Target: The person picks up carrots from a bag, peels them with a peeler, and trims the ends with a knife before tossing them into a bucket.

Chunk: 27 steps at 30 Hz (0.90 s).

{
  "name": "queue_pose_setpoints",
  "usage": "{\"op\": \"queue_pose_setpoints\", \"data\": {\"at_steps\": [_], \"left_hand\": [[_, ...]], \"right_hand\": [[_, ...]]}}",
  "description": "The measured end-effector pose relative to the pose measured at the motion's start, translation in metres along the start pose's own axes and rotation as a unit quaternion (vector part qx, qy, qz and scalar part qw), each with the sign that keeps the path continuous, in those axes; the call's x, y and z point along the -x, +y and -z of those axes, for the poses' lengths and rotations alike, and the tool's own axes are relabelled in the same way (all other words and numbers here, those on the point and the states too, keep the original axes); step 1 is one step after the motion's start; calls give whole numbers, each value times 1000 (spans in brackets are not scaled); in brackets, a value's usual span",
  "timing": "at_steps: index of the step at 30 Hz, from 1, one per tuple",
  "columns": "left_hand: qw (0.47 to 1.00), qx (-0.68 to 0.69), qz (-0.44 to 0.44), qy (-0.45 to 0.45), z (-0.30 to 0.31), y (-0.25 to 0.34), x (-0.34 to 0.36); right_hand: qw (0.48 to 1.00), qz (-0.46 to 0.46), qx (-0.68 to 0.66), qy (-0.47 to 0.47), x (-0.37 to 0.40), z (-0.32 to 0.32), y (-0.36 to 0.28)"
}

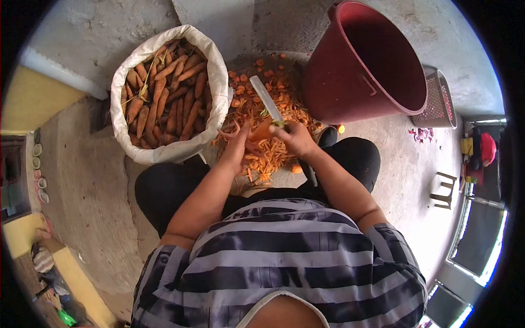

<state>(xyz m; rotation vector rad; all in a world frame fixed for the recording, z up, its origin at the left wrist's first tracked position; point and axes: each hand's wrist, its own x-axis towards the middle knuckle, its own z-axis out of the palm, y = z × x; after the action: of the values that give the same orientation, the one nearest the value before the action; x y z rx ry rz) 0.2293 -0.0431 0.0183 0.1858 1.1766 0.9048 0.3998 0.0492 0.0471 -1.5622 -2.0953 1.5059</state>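
A knife (265,97) with a wide pale blade points up and away from me, its handle inside my right hand (297,140). Between my hands is an orange carrot (262,132), gripped at its near-left end by my left hand (238,146). A small greenish bit shows beside the right-hand fingers, at the base of the blade. Below both hands, a heap of carrot peelings and cut pieces (269,155) covers the floor. To the left, a white sack (221,104) with a rolled rim holds many unpeeled carrots (158,104).
A large dark red bucket (342,71) leans at the right, its mouth facing me. Behind it stands a grey perforated basket (433,104), with purple scraps (422,134) on the floor nearby. A grey wall (229,27) rises behind the sack. My knees flank the peelings.
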Motion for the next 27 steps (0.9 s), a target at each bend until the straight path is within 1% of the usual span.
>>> {"op": "queue_pose_setpoints", "data": {"at_steps": [1, 3, 4, 5, 7, 8, 10, 11, 12, 13, 15, 17, 19, 21, 22, 24, 25, 27], "left_hand": [[995, -56, -66, -42, -4, 9, 9], [959, -166, -195, -122, -7, 18, 18], [924, -179, -320, -111, -11, 8, 6], [908, -272, -307, -80, -10, 7, 4], [851, -451, -269, -15, -19, 20, 21], [843, -469, -265, 6, -21, 17, 20], [823, -504, -257, 47, -24, 9, 14], [830, -501, -240, 49, -23, 7, 12], [837, -498, -222, 51, -21, 6, 10], [843, -494, -205, 53, -20, 3, 7], [839, -509, -187, 39, -11, -6, -5], [843, -509, -169, 28, -4, -14, -13], [854, -497, -152, 20, -11, -6, -3], [840, -521, -138, 69, -16, -4, -2], [831, -533, -130, 92, -18, -4, -3], [805, -558, -151, 135, -19, -5, -5], [790, -570, -162, 156, -19, -5, -8], [796, -556, -156, 181, -15, -12, -13]], "right_hand": [[996, -31, -80, -22, -1, 4, 3], [990, -39, -121, -68, 2, 11, 4], [985, -42, -142, -91, 4, 12, 3], [984, -37, -140, -100, 5, 10, 6], [983, -28, -138, -120, 4, 1, 16], [991, 16, -70, -115, 2, -1, 19], [994, 74, -3, -75, 4, -5, 14], [993, 102, 31, -55, 6, -5, 11], [993, 73, 55, -71, 4, -2, 7], [992, 75, 78, -69, 5, -1, 5], [987, 81, 125, -62, 6, 3, -2], [980, 96, 158, -74, 5, 5, -5], [975, 106, 182, -72, 3, 4, -5], [973, 109, 195, -53, -1, -1, 0], [979, 96, 173, -39, -1, -6, 2], [989, 70, 130, -11, 3, -16, 0], [988, 44, 143, -20, 4, -17, -5], [985, -8, 168, -39, 8, -17, -14]]}}
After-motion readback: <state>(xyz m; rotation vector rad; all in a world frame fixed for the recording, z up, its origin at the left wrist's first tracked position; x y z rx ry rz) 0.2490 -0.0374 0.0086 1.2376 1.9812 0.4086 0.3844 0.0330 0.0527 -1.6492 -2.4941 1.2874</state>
